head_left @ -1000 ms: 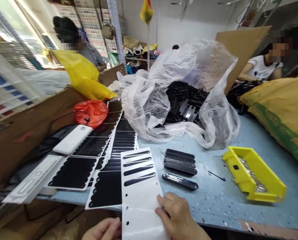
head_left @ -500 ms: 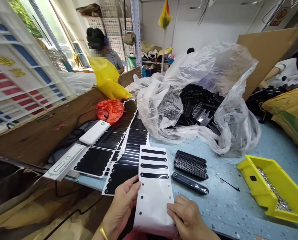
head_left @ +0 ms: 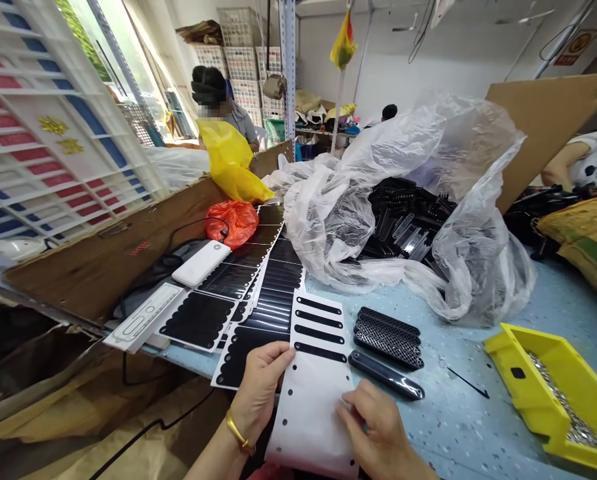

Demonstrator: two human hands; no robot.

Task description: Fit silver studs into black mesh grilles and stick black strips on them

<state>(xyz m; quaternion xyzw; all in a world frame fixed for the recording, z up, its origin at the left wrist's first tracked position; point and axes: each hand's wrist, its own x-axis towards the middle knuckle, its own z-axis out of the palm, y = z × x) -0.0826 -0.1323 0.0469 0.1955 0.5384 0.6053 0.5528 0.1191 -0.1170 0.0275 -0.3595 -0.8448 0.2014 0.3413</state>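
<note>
A white backing sheet (head_left: 312,420) carries several black strip stickers (head_left: 320,333) across its upper end, with dark dots down its sides below. At the left edge, my left hand (head_left: 261,377) pinches it between thumb and fingers. My right hand (head_left: 373,423) has its fingers drawn together over the sheet's right edge; whatever is between the fingertips is hidden. Just right of the sheet lie a smooth glossy black bar (head_left: 385,375) and a stack of black bars with a mesh pattern (head_left: 388,337).
A yellow bin (head_left: 533,413) of small metal parts stands right, near a thin black stick (head_left: 468,383). Behind is a clear plastic bag (head_left: 323,227) of black parts. Black sticker sheets (head_left: 198,321), a white box (head_left: 201,262) and a red bag (head_left: 232,223) lie left. Other people sit beyond.
My right hand's fingertips have shifted from gripping the sheet's right edge to lying slightly over it. My left hand keeps its pinch. The whole view has swung a little to the left.
</note>
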